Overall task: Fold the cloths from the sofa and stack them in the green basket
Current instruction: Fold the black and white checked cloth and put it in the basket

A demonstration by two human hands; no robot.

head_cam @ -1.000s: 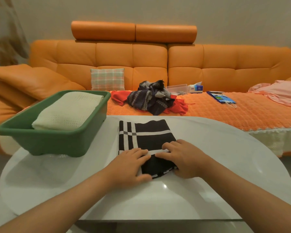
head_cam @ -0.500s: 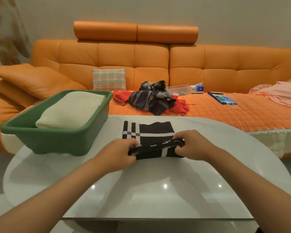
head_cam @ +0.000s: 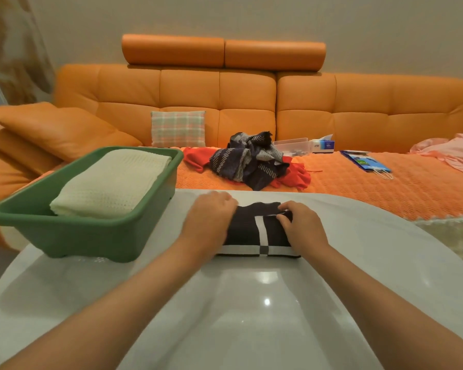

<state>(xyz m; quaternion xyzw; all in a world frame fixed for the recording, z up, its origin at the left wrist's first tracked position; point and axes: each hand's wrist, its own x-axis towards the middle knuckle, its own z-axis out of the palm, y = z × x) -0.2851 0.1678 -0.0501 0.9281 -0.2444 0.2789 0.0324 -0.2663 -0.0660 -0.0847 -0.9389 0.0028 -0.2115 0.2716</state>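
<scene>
A black cloth with white stripes lies folded into a narrow band on the white table. My left hand grips its left end with curled fingers. Its far right corner is pinched by my right hand. The green basket stands on the table to the left, with a folded cream cloth inside. On the orange sofa behind lie a crumpled dark striped cloth and a red cloth under it.
A plaid cushion leans on the sofa back. A clear box, a tissue box, a blue paper bag and a pink cloth lie on the sofa seat to the right.
Both hands lifted the near edge of the black cloth and carried it over to the far edge, folding it in half. The cloth now lies as a shorter band.
</scene>
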